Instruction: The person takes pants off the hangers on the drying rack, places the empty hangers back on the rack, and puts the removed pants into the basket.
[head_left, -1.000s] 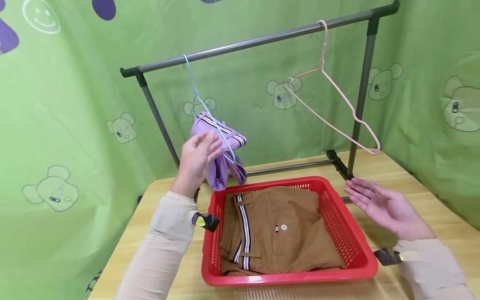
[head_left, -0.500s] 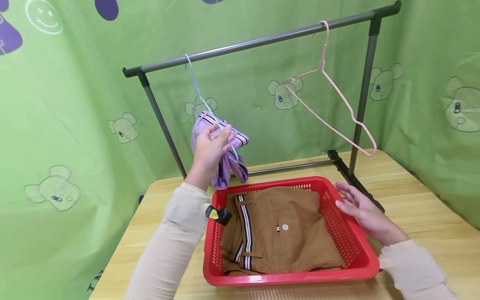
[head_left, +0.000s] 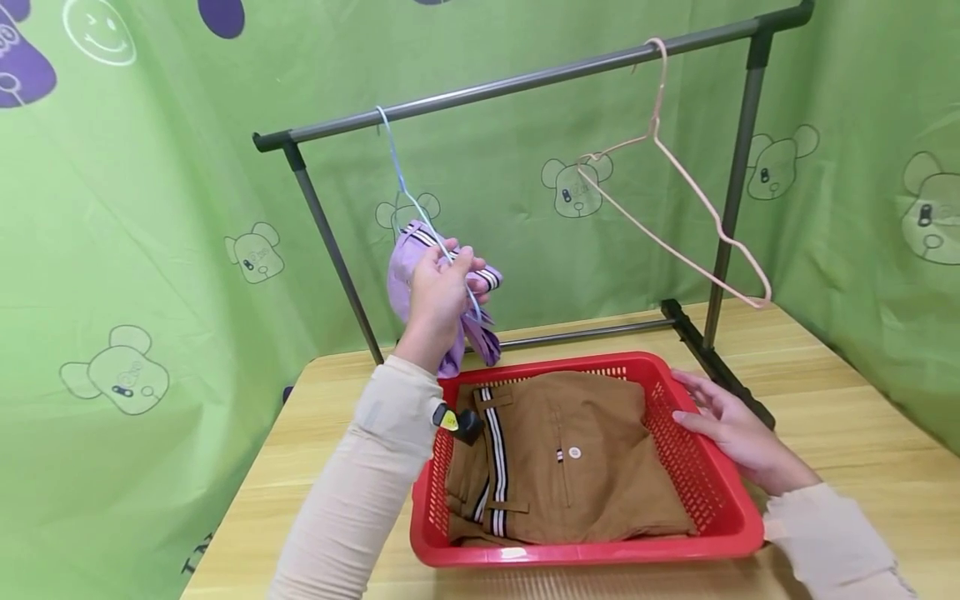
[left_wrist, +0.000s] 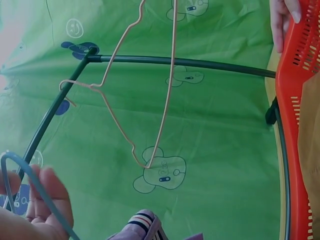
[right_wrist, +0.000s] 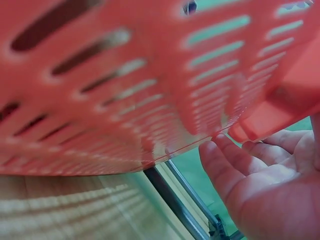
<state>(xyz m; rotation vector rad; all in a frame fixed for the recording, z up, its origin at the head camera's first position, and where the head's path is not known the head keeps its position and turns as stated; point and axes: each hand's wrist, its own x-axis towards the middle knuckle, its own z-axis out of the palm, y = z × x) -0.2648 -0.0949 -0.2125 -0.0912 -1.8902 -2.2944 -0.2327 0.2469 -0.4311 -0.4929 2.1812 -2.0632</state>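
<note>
My left hand (head_left: 438, 292) is at the right side of a light blue hanger (head_left: 395, 162) on the rail. The wire runs between its thumb and fingers, and in the left wrist view a gap shows between them. Purple trousers (head_left: 402, 271) with a striped waistband hang on this hanger, partly behind the hand. My right hand (head_left: 738, 433) grips the right rim of a red plastic basket (head_left: 600, 553), thumb over the top and fingers below the rim outside. Folded brown trousers (head_left: 600, 492) with a striped waistband and a white button lie in the basket.
A grey metal clothes rack (head_left: 525, 82) stands on the wooden table (head_left: 315, 442) behind the basket. From its rail, toward the right, hangs a bare pink hanger (head_left: 708, 200). A green patterned cloth (head_left: 150, 250) covers the back and sides.
My left hand has moved right and slightly up to the blue hanger's side wire. The right hand has come left from the air beside the basket and taken hold of its rim.
</note>
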